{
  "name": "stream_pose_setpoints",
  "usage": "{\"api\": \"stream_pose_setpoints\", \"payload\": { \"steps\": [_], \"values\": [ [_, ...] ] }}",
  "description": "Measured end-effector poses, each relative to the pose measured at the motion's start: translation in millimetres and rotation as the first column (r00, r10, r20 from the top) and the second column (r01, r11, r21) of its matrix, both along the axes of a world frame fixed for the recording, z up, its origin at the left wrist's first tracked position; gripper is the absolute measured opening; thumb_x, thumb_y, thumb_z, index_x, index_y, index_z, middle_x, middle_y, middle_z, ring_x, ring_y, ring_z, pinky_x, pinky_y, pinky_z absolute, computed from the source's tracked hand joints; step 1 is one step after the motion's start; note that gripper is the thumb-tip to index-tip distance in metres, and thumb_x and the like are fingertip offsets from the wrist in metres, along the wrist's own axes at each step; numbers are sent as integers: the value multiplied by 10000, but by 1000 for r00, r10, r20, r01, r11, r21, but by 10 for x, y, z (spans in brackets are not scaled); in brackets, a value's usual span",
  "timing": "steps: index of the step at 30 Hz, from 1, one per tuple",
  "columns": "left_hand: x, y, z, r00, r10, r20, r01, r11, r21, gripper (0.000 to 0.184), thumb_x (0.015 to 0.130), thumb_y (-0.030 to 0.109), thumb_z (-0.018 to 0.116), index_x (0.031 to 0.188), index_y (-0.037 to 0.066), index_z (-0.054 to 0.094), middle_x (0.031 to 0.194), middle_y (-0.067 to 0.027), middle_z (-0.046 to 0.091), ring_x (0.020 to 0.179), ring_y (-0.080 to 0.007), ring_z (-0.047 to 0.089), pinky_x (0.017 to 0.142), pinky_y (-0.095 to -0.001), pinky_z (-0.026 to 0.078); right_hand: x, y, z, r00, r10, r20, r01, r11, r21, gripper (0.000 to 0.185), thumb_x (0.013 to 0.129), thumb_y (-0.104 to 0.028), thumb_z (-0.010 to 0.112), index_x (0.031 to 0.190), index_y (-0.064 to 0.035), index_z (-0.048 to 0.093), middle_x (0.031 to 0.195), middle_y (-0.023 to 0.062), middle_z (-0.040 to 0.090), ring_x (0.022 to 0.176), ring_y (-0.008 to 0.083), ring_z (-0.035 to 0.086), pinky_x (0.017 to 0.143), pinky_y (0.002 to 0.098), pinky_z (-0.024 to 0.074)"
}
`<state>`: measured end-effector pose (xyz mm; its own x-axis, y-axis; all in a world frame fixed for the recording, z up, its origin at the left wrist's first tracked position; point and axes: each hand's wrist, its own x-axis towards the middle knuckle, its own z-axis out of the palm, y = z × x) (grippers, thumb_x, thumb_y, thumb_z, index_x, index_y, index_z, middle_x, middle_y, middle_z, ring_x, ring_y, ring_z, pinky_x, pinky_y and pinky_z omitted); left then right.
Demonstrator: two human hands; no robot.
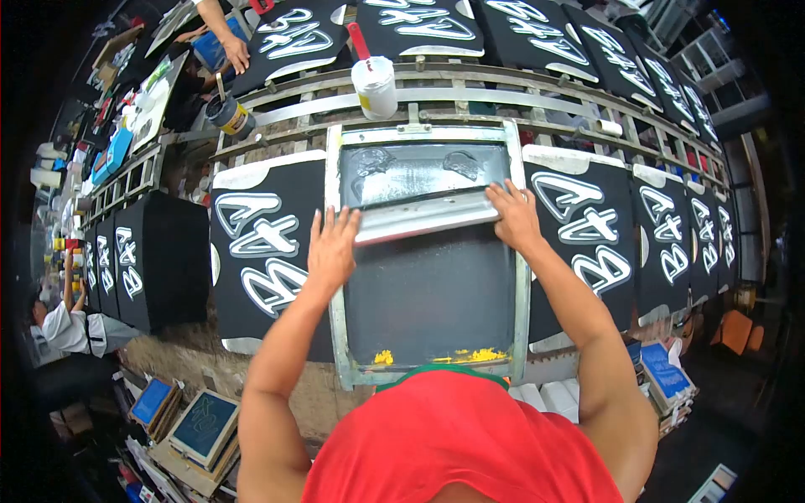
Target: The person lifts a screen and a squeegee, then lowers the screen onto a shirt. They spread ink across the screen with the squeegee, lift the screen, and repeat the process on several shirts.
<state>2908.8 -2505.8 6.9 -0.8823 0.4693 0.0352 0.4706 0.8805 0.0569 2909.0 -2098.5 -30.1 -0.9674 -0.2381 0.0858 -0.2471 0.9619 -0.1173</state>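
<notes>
My left hand [334, 247] grips the left end of a wide squeegee [428, 218], and my right hand [515, 216] grips its right end. The squeegee lies slightly tilted across a screen printing frame [339, 318], its right end farther from me. Beyond it, dark, glossy ink [369, 161] sits on the mesh in smears. Yellow patches mark the near end of the mesh. Black fabric pieces with white lettering [260, 226] lie left of the frame, and a similar black piece [587, 226] lies on the right. What is under the frame is hidden.
A white tub [375, 88] with a red-handled tool and a dark ink tub [230, 116] stand on the rail behind the frame. Another person's hand [236, 55] touches the far row of printed pieces. A person in a white shirt [65, 329] works at far left.
</notes>
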Motion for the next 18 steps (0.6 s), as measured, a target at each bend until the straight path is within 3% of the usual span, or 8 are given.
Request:
{"api": "stream_pose_setpoints", "payload": {
  "steps": [2,4,5,9,10,13,15,18],
  "values": [
    [-372,-35,37,999,-49,17,49,999,-1,713,733,-53,662,1425,37,520,1453,-157,567,1390,-342,488,1214,-486,274,38,16,37,1000,-7,-4,6,994,-111,602,710,-4,678,1305,-89,647,1368,108,641,1330,316,544,1088,486,388],
    [-703,-44,35,996,-91,-6,92,992,85,586,751,-55,624,1332,9,581,1343,-166,639,1269,-329,583,1111,-469,402,-73,37,96,1000,-11,2,11,984,-178,551,694,7,679,1240,-62,674,1283,131,688,1230,284,624,1004,438,460],
    [-855,-8,94,995,-98,5,97,986,134,528,756,-58,609,1281,-2,614,1291,-171,667,1207,-330,623,1059,-456,456,-158,-11,224,998,-32,-46,21,977,-212,468,696,54,628,1149,-28,716,1193,167,718,1135,323,671,944,439,525],
    [-1394,52,-21,994,-111,15,107,977,187,461,752,-63,603,1204,5,662,1217,-181,694,1090,-351,667,955,-445,520,-726,56,290,999,-28,-47,20,985,-169,429,716,23,628,1126,-50,727,1058,180,737,973,383,702,875,454,561],
    [-1498,78,-84,997,-79,26,72,979,191,453,748,-59,609,1189,19,678,1187,-182,703,1062,-358,677,933,-443,529,-866,74,279,996,-80,44,85,988,-125,419,740,-3,627,1141,-73,730,1096,168,733,1013,375,693,899,451,553],
    [-1763,164,-245,999,-41,14,38,983,182,464,735,-42,637,1183,62,700,1141,-190,714,1034,-371,685,910,-454,539,-1211,168,135,996,-83,42,85,995,-52,399,760,-43,638,1144,-89,737,1146,162,727,1040,344,692,895,476,529],
    [-1879,246,-252,991,63,121,-74,993,89,470,729,-35,649,1185,64,701,1145,-189,714,1032,-373,685,911,-458,540,-1362,158,112,992,-85,92,87,996,-17,406,768,-58,637,1159,-105,736,1170,145,721,1077,334,684,905,478,529],
    [-1906,208,-423,998,31,63,-37,995,96,467,742,-22,649,1192,93,703,1135,-149,716,1020,-349,692,894,-453,542,-1410,71,73,969,-179,169,170,983,64,431,769,-31,598,1170,-118,730,1219,132,696,1148,358,644,958,525,504]
  ]
}}
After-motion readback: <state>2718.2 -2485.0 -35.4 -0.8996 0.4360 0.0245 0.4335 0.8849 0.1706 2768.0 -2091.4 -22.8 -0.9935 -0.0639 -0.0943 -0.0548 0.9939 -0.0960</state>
